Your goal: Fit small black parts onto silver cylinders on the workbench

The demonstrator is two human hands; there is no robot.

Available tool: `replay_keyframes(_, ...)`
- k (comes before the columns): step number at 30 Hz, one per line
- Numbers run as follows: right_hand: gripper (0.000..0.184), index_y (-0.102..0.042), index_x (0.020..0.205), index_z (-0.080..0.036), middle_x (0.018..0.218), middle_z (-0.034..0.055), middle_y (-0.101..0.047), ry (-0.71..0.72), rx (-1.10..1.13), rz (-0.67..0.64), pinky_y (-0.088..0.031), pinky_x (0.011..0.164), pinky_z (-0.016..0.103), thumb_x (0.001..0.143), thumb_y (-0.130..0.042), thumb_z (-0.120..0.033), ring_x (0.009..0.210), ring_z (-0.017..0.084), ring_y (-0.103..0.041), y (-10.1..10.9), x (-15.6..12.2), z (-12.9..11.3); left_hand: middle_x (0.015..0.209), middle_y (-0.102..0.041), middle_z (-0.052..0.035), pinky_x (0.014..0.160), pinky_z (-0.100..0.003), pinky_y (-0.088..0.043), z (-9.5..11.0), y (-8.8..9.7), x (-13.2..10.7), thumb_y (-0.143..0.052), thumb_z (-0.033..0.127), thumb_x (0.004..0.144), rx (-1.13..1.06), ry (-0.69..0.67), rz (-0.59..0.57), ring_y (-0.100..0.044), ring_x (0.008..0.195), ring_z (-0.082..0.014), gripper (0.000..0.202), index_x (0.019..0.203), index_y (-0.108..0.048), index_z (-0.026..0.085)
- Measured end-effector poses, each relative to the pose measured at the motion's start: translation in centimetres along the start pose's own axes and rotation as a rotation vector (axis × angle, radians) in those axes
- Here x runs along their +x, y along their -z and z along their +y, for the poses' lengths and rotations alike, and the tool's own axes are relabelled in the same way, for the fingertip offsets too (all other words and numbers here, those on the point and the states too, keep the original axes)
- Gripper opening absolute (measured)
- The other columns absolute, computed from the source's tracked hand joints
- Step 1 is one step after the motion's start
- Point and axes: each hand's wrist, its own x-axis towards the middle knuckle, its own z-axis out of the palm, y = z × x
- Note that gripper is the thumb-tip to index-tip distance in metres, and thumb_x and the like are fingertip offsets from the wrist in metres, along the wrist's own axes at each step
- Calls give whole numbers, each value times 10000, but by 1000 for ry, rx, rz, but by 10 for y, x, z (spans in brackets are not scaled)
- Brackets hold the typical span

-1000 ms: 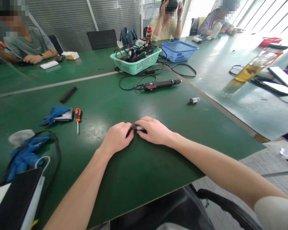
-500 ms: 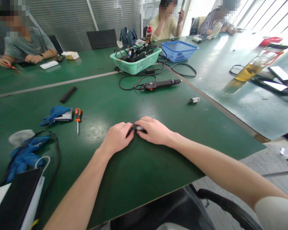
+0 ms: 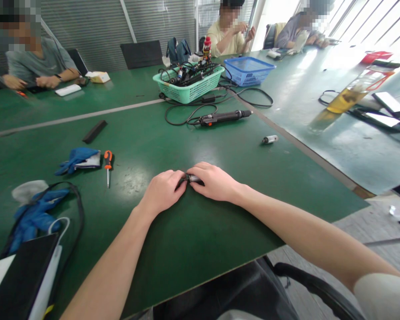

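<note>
While the left hand [image 3: 164, 191] and right hand [image 3: 214, 181] clamp the small silver-and-black part [image 3: 194, 178] mid-frame, it looks light, stiff and smooth, probably best held by its rounded sides.

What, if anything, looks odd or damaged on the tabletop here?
The bottle of yellow liquid at right looks steeply tilted, perhaps only from camera distortion; no spill shows. Otherwise, nothing stands out. The small metal piece in the right hand is partly covered, so its condition is hard to judge.
</note>
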Motion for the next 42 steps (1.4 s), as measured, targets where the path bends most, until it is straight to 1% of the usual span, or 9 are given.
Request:
replay_keyframes(20, 269, -626, 1190, -160, 1149, 120, -672, 13, 11, -9, -511, 963, 387, 933, -568, -215, 1095, 256, -610, -2, 0, 3, 869, -631, -42, 683, -297, -427, -2, -3, -1, -472, 301, 995, 11, -4, -1, -585, 766, -178, 165, 965, -597, 197)
replay_keyframes(25, 319, -567, 1266, -170, 1162, 127, -648, 58, 24, -9, -509, 955, 402, 948, -546, -197, 1108, 261, -590, 1, -1, 2, 844, -631, -41, 652, -295, -411, -1, -3, 0, -494, 295, 985, 21, 17, 5, -579, 740, -178, 156, 912, -588, 194)
replay_keyframes(29, 340, -529, 1304, -189, 1132, 120, -626, 109, 12, -40, -510, 924, 406, 964, -532, -192, 1076, 259, -585, 5, -2, 1, 827, -629, -37, 638, -296, -396, 0, -2, 1, -486, 304, 992, 17, 26, 8, -571, 721, -173, 186, 876, -582, 194)
replay_keyframes(32, 311, -541, 1283, -187, 1106, 115, -615, 125, -1, -55, -508, 913, 397, 972, -523, -192, 1056, 254, -586, 6, -3, 2, 815, -623, -37, 640, -300, -393, 0, -2, 1, -478, 316, 998, 19, 15, -1, -564, 717, -173, 205, 871, -580, 191)
replay_keyframes(42, 252, -586, 1206, -176, 1084, 110, -628, 101, 30, -34, -503, 912, 387, 962, -524, -167, 1039, 244, -592, 4, -2, 2, 815, -614, -36, 649, -297, -399, 0, -3, -1, -496, 285, 976, 18, 4, 8, -560, 723, -172, 158, 886, -589, 195)
